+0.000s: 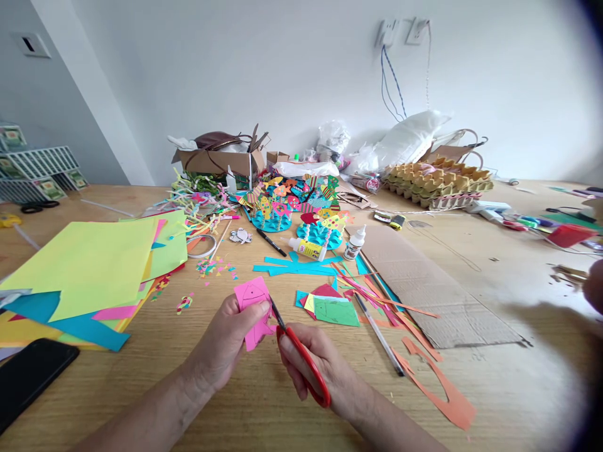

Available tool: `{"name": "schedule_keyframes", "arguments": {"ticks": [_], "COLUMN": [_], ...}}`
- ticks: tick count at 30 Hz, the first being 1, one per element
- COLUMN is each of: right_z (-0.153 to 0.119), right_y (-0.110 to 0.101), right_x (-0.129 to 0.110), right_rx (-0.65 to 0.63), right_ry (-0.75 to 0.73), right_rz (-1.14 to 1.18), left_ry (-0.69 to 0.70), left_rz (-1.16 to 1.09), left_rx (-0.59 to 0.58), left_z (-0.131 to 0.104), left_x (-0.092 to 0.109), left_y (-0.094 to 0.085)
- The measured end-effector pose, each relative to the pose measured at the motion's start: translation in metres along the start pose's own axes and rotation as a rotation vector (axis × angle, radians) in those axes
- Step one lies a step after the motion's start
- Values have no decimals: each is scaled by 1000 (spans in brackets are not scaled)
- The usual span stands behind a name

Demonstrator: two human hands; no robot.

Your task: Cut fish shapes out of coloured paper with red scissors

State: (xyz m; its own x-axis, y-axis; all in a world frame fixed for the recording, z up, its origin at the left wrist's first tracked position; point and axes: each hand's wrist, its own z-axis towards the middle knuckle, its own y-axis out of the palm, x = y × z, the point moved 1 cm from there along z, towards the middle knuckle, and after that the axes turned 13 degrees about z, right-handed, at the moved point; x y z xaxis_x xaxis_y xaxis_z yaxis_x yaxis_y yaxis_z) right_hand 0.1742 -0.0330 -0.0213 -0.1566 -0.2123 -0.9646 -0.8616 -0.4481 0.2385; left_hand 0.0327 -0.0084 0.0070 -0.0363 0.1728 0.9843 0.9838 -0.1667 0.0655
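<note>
A pink paper piece (254,300) with a fish outline drawn on it is pinched in my left hand (235,323), thumb on top. My right hand (313,364) is closed around the red handles of a pair of scissors (308,370). The dark blades touch the right edge of the pink paper. Just right of the hands lies a small stack of cut papers with a green piece (336,311) on top, also bearing a drawn outline. A pen (380,336) rests beside this stack.
Large colored sheets (85,263) and a black phone (35,376) lie at the left. Behind are blue strips (301,268), glue bottles (354,243) and paper fish on blue bases (271,220). Cardboard (428,285) and orange scraps (452,402) lie right. Part of another person's hand (594,285) shows at the right edge.
</note>
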Motion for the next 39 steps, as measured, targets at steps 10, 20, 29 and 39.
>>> {"name": "schedule_keyframes", "arguments": {"ticks": [10,20,29,39], "right_z": [1,0,0,-1], "right_y": [-1,-2,1,2], "right_x": [-1,1,-4,-7], "right_rx": [-32,-60,-46,-57], "right_ry": [-1,-28,-5,20], "right_rz": [-63,-57,-29,-7], "left_ry": [-19,-12,32,11], "left_rz": [51,28,-1,-7], "left_rx": [-62,13,11,-11], "left_z": [1,-1,-2,-2], "left_x": [2,-1,-1,-1], "left_y": [-9,-6,-1,-4]}}
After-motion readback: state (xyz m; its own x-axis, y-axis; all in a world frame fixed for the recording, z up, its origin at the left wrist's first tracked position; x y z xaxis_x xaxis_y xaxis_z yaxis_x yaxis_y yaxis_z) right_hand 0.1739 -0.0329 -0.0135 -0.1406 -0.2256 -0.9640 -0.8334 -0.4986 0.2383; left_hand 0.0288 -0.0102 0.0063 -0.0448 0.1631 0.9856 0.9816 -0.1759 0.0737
